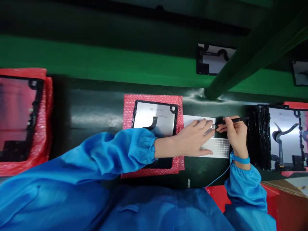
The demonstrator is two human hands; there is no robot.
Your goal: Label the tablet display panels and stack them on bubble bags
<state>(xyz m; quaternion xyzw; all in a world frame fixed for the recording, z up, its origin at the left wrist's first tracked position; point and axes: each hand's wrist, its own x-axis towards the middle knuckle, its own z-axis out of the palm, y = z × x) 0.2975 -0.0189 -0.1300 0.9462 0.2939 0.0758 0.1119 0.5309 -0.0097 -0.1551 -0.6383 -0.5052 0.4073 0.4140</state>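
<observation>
Blue smock [154, 211], gathered slv cuffs [149, 148]; blue R-wrist band [241, 159] w/ thin lt-blue cord [223, 174].

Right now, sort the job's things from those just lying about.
Apparently in the job:
black pen-like tool, in the right hand
white sheets, under the left hand
probably the middle panel

Apparently lying about:
far-left panel
panel stack at right
panel by the green pole

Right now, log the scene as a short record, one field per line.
Left hand: palm down, spread over white sheets
Right hand: holds a slim black tool
Right wrist: blue strap
Centre: panel on pink bubble wrap, partly hidden by the left sleeve
Far left: another panel on red bubble wrap
Right: stacked panels
Green ledge: more panels
</observation>
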